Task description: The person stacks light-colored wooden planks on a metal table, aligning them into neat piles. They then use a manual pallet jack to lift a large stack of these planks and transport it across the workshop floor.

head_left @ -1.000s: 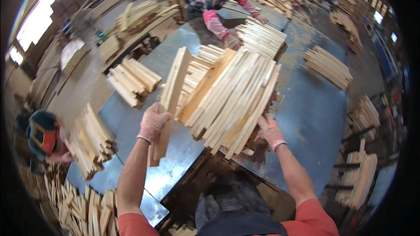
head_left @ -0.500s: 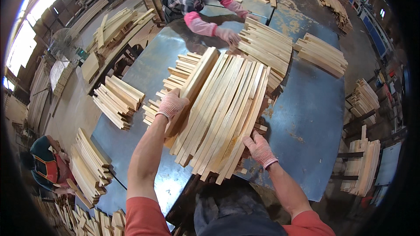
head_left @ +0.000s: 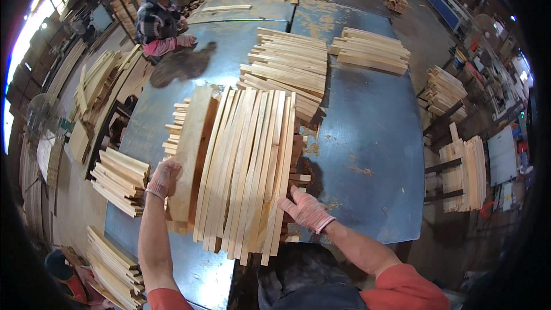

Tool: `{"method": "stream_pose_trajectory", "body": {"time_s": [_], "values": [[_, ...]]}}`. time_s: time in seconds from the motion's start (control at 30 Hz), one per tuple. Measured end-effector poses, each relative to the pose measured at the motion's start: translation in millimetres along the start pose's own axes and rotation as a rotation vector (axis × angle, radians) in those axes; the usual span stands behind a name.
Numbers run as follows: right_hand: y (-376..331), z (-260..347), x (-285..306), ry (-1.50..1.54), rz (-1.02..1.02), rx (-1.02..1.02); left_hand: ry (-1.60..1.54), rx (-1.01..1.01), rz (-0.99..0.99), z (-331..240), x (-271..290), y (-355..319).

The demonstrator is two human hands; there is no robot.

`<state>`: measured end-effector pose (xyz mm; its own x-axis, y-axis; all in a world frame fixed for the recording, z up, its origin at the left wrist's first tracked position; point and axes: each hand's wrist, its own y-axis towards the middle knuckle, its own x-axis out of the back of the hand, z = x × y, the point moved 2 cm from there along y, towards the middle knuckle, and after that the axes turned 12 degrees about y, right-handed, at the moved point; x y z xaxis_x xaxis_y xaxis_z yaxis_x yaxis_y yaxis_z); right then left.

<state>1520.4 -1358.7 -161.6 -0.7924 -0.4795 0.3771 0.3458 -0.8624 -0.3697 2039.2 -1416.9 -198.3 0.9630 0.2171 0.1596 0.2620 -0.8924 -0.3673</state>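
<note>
A layer of long, pale wooden strips (head_left: 244,166) lies side by side in front of me on top of a stack. At its left side is a thick, wider wooden board (head_left: 192,155), its broad face toward me. My left hand (head_left: 165,178), in a pinkish knitted glove, is closed on that board's left edge; some fingertips are hidden. Against the right edge of the strips rests my right hand (head_left: 306,209), gloved alike, with thumb and fingers apart. Short strip ends (head_left: 177,123) stick out crosswise beneath, on both sides.
The blue-grey metal table (head_left: 367,155) carries sawdust and more strip stacks (head_left: 287,66), (head_left: 370,50) beyond mine. Bundles (head_left: 120,181) lie at the left edge. A co-worker (head_left: 163,20) stands at the far left, another person (head_left: 72,278) at the lower left. Racked wood (head_left: 462,166) stands right.
My view has shifted right. The thick board has turned so its broad face shows, my left hand still at its left edge. The co-worker has drawn back from the far stack and stands more upright.
</note>
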Motion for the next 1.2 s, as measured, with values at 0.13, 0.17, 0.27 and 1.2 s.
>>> {"method": "stream_pose_trajectory", "body": {"time_s": [0.13,0.17,0.27,1.2], "values": [[-2,-17,-2,-0.043,-0.060,0.005,-0.188,0.074,0.119,-28,-18,13],[0,-17,-6,-0.042,-0.062,0.052,-0.181,0.111,0.101,-5,4,18],[0,-17,-4,-0.033,-0.047,0.012,-0.140,0.187,0.110,-22,-20,11],[-38,27,-27,0.097,-0.445,0.226,0.571,-0.189,-0.247,-8,-36,-233]]}}
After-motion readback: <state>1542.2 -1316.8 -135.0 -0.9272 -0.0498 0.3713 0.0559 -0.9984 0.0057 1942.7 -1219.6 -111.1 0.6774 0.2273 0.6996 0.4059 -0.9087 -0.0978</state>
